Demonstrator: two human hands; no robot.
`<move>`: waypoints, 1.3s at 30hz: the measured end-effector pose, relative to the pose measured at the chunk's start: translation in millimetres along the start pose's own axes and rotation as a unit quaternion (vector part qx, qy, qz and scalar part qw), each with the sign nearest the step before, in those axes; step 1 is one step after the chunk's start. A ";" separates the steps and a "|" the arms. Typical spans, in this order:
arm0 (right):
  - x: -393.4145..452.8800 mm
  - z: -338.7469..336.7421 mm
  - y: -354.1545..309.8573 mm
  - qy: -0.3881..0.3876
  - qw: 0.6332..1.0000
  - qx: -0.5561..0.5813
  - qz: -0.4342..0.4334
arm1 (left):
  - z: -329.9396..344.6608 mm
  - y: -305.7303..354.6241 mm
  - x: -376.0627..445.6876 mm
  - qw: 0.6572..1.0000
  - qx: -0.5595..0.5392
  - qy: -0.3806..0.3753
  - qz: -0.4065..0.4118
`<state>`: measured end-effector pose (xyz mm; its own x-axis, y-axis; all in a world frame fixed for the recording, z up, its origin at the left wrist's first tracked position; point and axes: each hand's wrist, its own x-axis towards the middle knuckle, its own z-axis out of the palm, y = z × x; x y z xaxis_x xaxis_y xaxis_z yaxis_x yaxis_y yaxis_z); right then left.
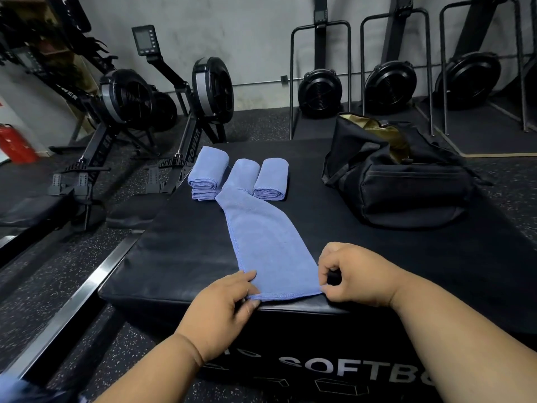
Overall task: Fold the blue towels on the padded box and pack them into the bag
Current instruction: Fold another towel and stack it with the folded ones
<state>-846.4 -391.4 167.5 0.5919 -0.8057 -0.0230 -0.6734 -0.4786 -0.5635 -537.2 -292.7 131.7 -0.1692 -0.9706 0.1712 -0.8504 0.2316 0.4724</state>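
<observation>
A long blue towel lies stretched along the black padded box, folded into a narrow strip, its far end between two rolled towels. My left hand pinches its near left corner at the box's front edge. My right hand pinches the near right corner. One rolled blue towel lies at the far left, stacked on another; a second roll lies just right of the strip. The black bag stands open at the box's far right, olive lining showing.
Rowing machines stand on the speckled rubber floor to the left and behind. More black fan machines in metal racks line the back wall. A red fire extinguisher sits at the far left. A metal rail runs beside the box.
</observation>
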 end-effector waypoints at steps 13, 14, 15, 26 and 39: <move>7.9 12.9 -5.9 0.009 0.999 0.029 -0.024 | -4.3 12.3 -8.8 0.984 -0.129 0.059 -0.110; 10.1 14.0 -8.5 0.020 0.998 0.059 -0.027 | -5.6 12.5 -7.3 0.981 -0.141 0.067 -0.118; 12.3 15.2 -11.0 0.033 0.995 0.088 -0.030 | -7.4 12.6 -5.8 0.978 -0.152 0.069 -0.127; 36.2 28.7 -25.9 0.047 0.980 0.182 0.066 | -13.1 1.9 9.6 0.940 -0.228 0.068 -0.244; 50.6 34.3 -35.0 0.045 0.988 0.080 0.127 | -18.5 10.1 4.2 0.966 -0.068 0.112 -0.222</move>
<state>-777.7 -403.4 157.7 0.3653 -0.9243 -0.1110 -0.7127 -0.2010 -0.6721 -537.3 -293.3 153.2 0.3220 -0.9412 0.1020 -0.7386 -0.1824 0.6490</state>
